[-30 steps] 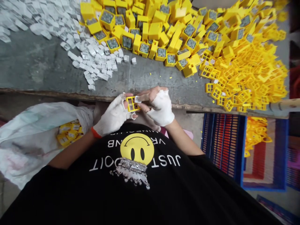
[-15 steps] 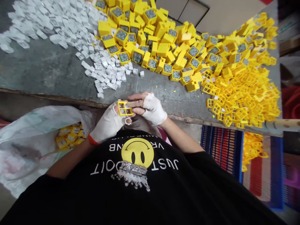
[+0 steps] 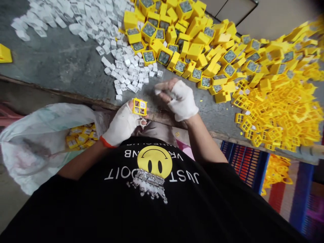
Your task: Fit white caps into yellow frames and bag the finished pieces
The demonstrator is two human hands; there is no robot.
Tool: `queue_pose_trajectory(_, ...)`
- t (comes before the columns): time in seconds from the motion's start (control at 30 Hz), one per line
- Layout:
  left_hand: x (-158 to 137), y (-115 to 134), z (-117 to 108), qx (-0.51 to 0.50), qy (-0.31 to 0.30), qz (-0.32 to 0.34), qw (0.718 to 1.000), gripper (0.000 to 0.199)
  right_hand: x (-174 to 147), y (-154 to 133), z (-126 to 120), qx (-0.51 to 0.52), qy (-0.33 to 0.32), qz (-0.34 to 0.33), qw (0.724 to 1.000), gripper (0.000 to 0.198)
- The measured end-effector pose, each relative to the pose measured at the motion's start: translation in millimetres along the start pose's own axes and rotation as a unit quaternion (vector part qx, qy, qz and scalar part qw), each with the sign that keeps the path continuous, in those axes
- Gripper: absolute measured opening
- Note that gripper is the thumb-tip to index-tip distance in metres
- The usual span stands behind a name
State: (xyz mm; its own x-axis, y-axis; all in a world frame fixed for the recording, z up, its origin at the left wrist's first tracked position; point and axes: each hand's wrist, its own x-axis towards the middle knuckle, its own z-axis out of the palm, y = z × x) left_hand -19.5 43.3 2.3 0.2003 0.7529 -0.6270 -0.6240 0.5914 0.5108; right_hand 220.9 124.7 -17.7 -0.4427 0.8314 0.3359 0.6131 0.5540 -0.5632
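My left hand (image 3: 123,123), in a white fingerless glove, holds a small yellow four-pane frame (image 3: 139,111) upright at its fingertips, just off the table's front edge. A white piece fills the frame's upper right opening; fingers show through other openings. My right hand (image 3: 181,99), gloved alike, is over the table edge to the right of the frame. Its thumb and fingers close on a small white plastic piece (image 3: 157,91), partly blurred. Beyond that hand lies the pile of small white plastic pieces (image 3: 129,72), some showing hollow sides.
Yellow boxes with grey-patterned faces (image 3: 194,50) are heaped at the back. Loose yellow frames (image 3: 286,111) spread over the right of the grey table (image 3: 60,74). Below left hangs a plastic bag (image 3: 50,125) with yellow items; a blue crate (image 3: 263,172) stands below right.
My right hand has left the frame and moved right and towards the white pieces. The left hand still holds the frame, whose upper right opening now shows white. The view has shifted left.
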Motion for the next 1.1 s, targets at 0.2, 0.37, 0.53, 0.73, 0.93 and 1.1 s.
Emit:
queue_pose_trajectory(0.2,-4.3,0.6,-2.0,0.047,-0.073,-0.139,0.986,0.041,-20.4,-41.6,-9.0,-0.05,-0.094,-0.202,0.973,0.037)
queue_pose_trajectory(0.37,-5.5,-1.6,-20.7,0.067,-0.11,-0.213,0.969,0.046,-32.8,-38.6,-7.6,-0.088,-0.109,-0.312,0.94,0.039)
queue_pose_trajectory(0.53,-9.4,-2.0,-23.2,0.038,-0.077,-0.176,0.981,0.039,-4.1,-7.8,-13.8,-0.058,-0.092,-0.141,0.984,0.031)
queue_pose_trajectory(0.73,-8.1,2.8,-6.6,0.024,-0.003,-0.045,0.999,0.034,70.1,55.3,6.6,-0.185,-0.101,0.153,0.965,0.034)
queue_pose_trajectory(0.93,-8.5,3.0,-12.9,0.026,-0.011,0.039,0.999,0.029,35.5,13.7,4.6,-0.043,-0.039,0.076,0.995,0.028)
queue_pose_trajectory(1.1,-13.6,-5.4,-10.1,0.034,-0.035,0.12,0.992,0.03,-19.7,-55.3,-0.9,0.07,-0.013,0.018,0.997,0.046)
